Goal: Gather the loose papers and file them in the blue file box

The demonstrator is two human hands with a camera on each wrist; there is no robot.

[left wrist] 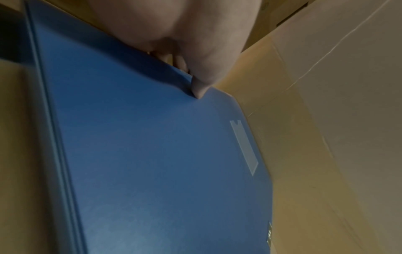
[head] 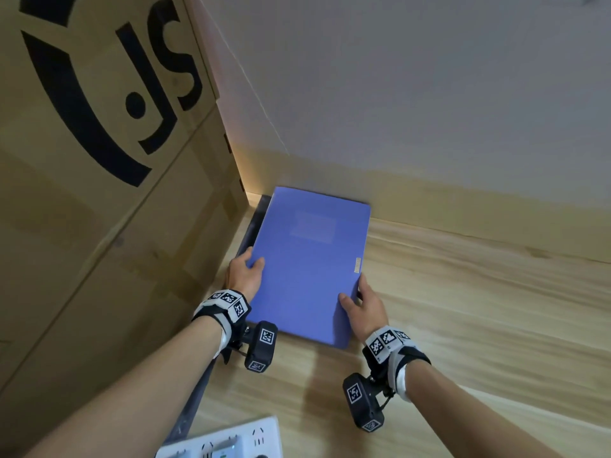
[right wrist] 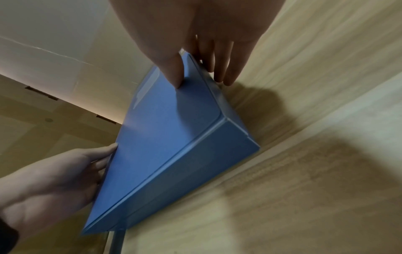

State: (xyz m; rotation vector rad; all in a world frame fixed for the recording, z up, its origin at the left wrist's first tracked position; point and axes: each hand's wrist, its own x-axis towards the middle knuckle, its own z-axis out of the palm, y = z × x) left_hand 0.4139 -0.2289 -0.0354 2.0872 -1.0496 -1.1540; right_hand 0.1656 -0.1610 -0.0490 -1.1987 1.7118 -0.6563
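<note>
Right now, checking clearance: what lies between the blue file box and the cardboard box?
A dark strip, seen in the head view, and the left hand.

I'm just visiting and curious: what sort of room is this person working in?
Probably a home or small-office corner used for storage: a wood-look floor meets a plain wall, a big printed cardboard carton stands alongside, and a white power strip lies nearby.

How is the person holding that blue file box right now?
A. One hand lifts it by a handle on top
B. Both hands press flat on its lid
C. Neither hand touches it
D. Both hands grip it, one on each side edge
D: the left hand grips the left edge of the blue file box and the right hand grips the right edge, thumbs on top.
</note>
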